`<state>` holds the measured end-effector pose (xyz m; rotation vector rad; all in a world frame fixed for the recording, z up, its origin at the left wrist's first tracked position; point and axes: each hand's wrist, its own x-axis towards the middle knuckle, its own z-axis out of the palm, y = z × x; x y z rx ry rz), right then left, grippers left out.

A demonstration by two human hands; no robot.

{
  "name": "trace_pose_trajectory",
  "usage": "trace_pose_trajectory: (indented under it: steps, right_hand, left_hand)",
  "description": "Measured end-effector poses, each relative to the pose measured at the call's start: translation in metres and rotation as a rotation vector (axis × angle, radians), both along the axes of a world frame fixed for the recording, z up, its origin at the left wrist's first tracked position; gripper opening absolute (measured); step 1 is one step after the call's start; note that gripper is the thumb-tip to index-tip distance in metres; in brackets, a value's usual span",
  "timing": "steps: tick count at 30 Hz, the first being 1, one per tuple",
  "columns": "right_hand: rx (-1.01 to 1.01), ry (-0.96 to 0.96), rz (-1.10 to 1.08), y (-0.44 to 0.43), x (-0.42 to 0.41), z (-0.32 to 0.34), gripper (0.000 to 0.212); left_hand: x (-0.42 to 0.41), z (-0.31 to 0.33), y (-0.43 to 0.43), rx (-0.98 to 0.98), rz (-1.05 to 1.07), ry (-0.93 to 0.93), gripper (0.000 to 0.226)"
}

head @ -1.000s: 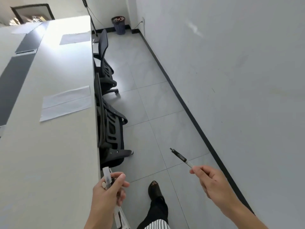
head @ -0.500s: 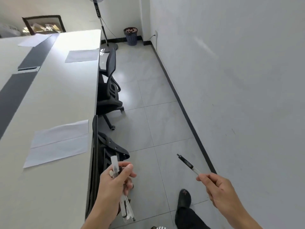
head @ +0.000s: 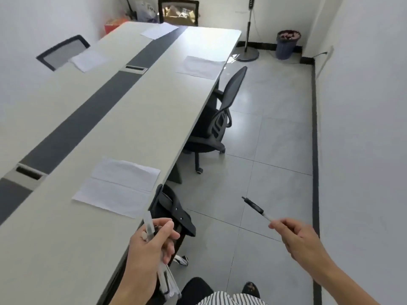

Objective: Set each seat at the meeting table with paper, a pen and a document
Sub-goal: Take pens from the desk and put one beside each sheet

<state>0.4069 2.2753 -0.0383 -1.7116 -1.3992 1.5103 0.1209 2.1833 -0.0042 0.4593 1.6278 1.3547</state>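
My left hand [head: 152, 243] grips a bundle of clear pens [head: 164, 280] beside the long meeting table's [head: 66, 249] right edge. My right hand [head: 301, 241] pinches a single black-tipped pen [head: 255, 208] out over the floor, tip pointing up and left. White paper sheets [head: 119, 186] lie at the nearest seat on the table, just ahead of my left hand. More sheets [head: 201, 66] lie at the seat beyond, and others [head: 88, 60] [head: 158, 30] on the far side.
Two black office chairs [head: 171, 208] [head: 218, 119] are tucked under the table's right edge. A mesh chair back [head: 61, 51] shows on the far left. A fan stand [head: 247, 55] and a dark bin [head: 286, 44] stand at the far wall. The white wall [head: 363, 128] bounds a tiled aisle.
The view has swung left and moved forward along the table, so the nearest paper now lies just ahead of my left hand. Both hands keep the same hold on their pens.
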Motion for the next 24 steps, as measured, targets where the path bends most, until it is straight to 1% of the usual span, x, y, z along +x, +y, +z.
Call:
trace_pose_trajectory:
  steps: [6,11,14,19,24]
  right_hand:
    - [0.023,0.007,0.256,0.104,-0.075,-0.003,0.025]
    - [-0.033,0.059,0.306,0.142,-0.158,-0.017,0.025]
    - [-0.051,0.052,0.376,0.170,-0.207,-0.024,0.025]
    - [0.065,-0.109,0.549,0.220,-0.284,-0.040,0.027]
    - [0.191,-0.352,0.798,0.254,-0.364,-0.076,0.028]
  left_hand:
    - [-0.043,-0.008,0.021,-0.048,0.281,-0.039,0.004]
    - [-0.097,-0.008,0.046,-0.036,0.406,-0.050,0.006]
    - [-0.125,-0.003,0.065,-0.013,0.454,-0.058,0.007]
    - [-0.152,0.003,0.081,-0.019,0.490,-0.075,0.005]
    - [-0.164,-0.002,0.083,-0.064,0.648,-0.069,0.009]
